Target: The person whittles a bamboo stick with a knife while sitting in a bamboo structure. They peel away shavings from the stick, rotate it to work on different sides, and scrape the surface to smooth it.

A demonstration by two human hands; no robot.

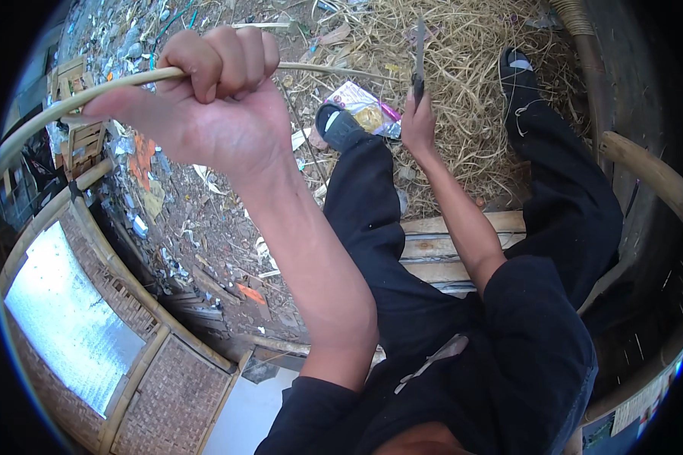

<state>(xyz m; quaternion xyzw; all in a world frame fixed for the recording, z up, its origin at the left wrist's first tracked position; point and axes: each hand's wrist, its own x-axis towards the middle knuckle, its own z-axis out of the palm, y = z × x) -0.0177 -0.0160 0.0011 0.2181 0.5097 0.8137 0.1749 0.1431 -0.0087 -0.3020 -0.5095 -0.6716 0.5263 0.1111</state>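
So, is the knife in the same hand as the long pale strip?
No, the knife is in the right hand, while the left hand grips the long pale strip.

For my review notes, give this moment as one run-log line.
left grip: closed around long pale cane | right grip: holding knife, blade pointing away | nearby: pale shavings

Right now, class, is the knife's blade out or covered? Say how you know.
Out. The knife is in the right hand, its narrow blade showing bare beyond the dark handle, pointing away from the person.
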